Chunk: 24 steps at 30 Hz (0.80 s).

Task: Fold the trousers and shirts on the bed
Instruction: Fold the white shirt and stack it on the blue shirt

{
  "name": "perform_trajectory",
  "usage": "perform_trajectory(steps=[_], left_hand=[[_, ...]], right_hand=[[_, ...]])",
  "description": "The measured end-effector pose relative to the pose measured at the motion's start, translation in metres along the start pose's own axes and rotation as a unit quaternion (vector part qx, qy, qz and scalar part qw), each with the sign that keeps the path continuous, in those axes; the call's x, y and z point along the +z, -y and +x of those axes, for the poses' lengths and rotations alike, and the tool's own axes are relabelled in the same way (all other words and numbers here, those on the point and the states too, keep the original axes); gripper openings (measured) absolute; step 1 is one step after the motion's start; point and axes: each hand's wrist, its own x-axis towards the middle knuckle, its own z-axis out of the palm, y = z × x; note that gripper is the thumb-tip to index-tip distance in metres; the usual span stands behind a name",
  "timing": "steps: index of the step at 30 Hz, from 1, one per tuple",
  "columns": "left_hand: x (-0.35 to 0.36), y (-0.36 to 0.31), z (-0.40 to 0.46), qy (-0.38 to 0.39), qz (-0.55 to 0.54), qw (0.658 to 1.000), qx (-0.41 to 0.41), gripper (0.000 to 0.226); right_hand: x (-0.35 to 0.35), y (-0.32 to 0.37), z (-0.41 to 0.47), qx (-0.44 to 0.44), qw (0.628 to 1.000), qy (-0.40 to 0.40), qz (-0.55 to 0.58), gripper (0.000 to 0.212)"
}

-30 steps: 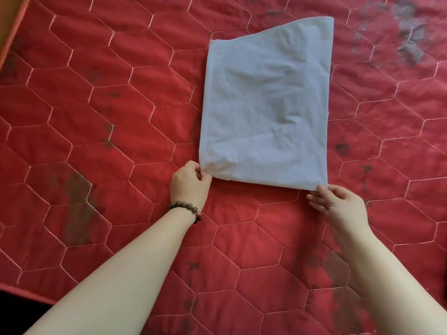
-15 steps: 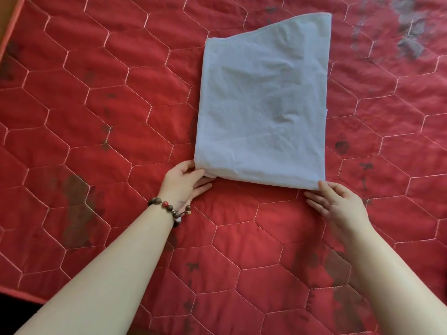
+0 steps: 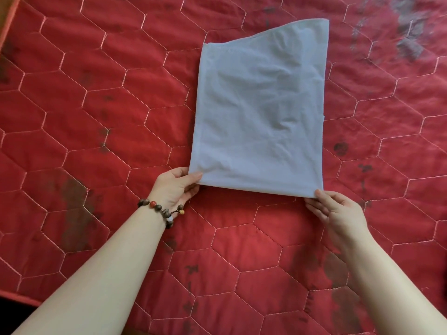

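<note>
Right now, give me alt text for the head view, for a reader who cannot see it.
Two bare hands hold the near corners of a pale blue folded garment lying flat on a red quilted bed cover. The left hand, with a beaded bracelet on its wrist, pinches the near left corner; the right hand has its thumb on the near right corner.

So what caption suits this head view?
Both hands, left and right, pinch the near corners of a folded pale garment on a red quilt.
</note>
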Motion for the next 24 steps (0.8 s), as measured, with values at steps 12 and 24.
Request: perform_trajectory(steps=[12,24], left_hand=[[0.064,0.02,-0.002,0.01,0.618,0.617,0.487,0.04],[0.041,0.012,0.041,-0.128,0.75,0.539,0.362,0.072]], right_hand=[[0.097,-0.01,-0.001,-0.452,0.741,0.051,-0.495,0.043],[0.038,0.026,0.072,-0.326,0.626,-0.09,-0.703,0.068]])
